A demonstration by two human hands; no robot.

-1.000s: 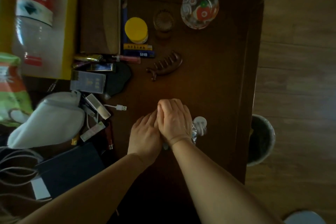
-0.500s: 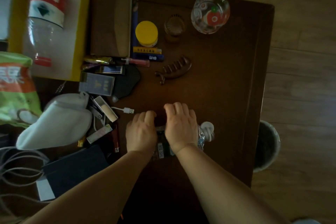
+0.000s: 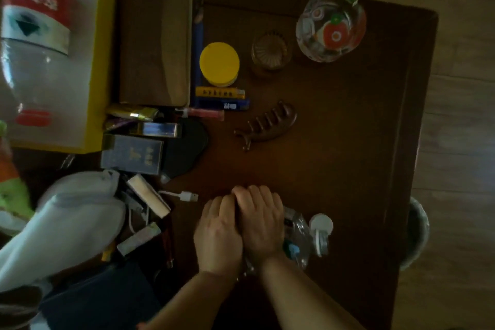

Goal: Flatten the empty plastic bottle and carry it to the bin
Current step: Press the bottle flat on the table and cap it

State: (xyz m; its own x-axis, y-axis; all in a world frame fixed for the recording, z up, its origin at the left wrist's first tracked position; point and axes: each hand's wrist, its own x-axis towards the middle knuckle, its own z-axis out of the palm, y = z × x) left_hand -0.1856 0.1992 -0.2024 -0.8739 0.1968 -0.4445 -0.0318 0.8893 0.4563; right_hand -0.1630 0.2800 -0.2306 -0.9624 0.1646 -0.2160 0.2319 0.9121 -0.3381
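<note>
From where I sit, the clear, crinkled empty plastic bottle [image 3: 296, 238] lies on its side on the dark brown wooden table [image 3: 348, 142], near the table's front right part, with its long axis running left to right and its white cap [image 3: 321, 224] pointing toward the right edge. Only the neck, the shoulder and a scrap of label show; the rest of the body is hidden under my palms. My right hand [image 3: 261, 225] lies flat over the bottle's middle, fingers together and stretched forward, pressing down rather than wrapped round it. My left hand [image 3: 218, 238] lies just beside it, touching it along the knuckles, also flat and palm down, over what I judge to be the bottle's base end, though I cannot see the plastic under it. So neither hand is closed about the bottle; both bear on it from above. The round grey waste bin [image 3: 416, 233] stands on the wooden floor just past the table's right edge, on the side the cap points to. I judge the flattening is under way, and the right hand, nearer the neck and the bin, is better placed for the carry.
</note>
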